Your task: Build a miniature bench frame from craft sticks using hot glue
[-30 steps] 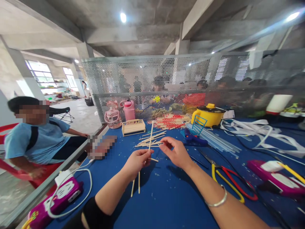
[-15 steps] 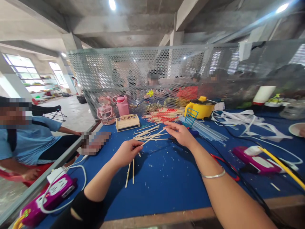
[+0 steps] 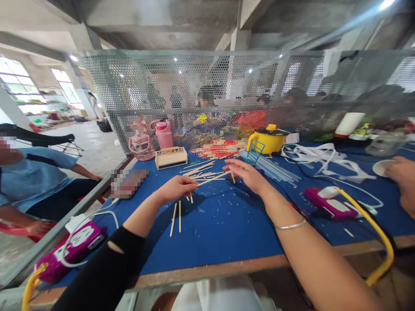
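My left hand (image 3: 180, 188) is closed in a pinch on one end of a thin wooden stick (image 3: 214, 178), which slants up to the right above the blue tabletop (image 3: 223, 237). My right hand (image 3: 244, 175) is at the stick's other end, thumb and fingers closed around a short stick piece (image 3: 232, 177) that points downward. Whether the two pieces touch is unclear. Behind the hands lie several loose wooden sticks (image 3: 197, 168). Two more sticks (image 3: 175, 219) lie nearer me, below my left hand. A small wooden rack (image 3: 171, 158) stands at the back left.
Red-tipped sticks (image 3: 222, 149), a blue frame (image 3: 255, 151), clear rods (image 3: 279, 170) and a yellow pot (image 3: 267, 141) occupy the back. Pink bottles (image 3: 164, 134) stand left. Power strips (image 3: 71, 250) and cords flank both sides. A co-worker's hand (image 3: 402, 177) is at right; another person sits left.
The view has shifted, showing more of the table's front edge. A short stick piece now shows below my right fingers. A co-worker's hand has come further into view at right.
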`<state>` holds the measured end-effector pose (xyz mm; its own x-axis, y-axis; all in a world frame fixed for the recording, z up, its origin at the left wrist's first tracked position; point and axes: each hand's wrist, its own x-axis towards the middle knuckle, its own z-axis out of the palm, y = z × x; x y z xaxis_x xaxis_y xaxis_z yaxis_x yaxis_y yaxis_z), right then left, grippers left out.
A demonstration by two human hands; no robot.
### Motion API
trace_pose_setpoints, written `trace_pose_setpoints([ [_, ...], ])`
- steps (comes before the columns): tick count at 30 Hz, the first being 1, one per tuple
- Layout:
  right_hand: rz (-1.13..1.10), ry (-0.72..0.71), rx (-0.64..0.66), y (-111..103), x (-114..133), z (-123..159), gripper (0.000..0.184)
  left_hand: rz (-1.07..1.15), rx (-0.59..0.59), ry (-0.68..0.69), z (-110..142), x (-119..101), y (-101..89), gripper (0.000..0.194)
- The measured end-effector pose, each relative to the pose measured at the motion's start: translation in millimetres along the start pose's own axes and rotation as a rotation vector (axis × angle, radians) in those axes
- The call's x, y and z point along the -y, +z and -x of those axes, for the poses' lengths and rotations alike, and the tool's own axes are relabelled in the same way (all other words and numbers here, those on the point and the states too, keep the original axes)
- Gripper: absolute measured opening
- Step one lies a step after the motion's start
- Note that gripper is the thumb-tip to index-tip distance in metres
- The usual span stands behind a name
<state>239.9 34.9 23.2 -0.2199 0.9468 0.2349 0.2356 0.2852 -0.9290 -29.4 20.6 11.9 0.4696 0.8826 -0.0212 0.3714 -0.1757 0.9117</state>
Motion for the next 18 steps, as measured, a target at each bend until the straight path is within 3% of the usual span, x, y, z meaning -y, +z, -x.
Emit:
trace_pose_setpoints([
  [3,-0.071,0.136,0.024,4,-6,11,0.037,0.125,0.059,-0.069,-3,5,3.8,0.035],
  [6,-0.016,0.186,0.063,2,-14,16,0.031,0.047,-0.033,-0.016,-5,10,8.0,0.035],
  [12,0.151,0.122,0.087,-5,-24,20,0.027,-0.149,-0.312,0.156,-6,14,19.0,0.028],
  [18,0.255,0.055,0.055,-3,-31,23,0.024,-0.176,-0.332,0.132,-1,25,31.0,0.030],
])
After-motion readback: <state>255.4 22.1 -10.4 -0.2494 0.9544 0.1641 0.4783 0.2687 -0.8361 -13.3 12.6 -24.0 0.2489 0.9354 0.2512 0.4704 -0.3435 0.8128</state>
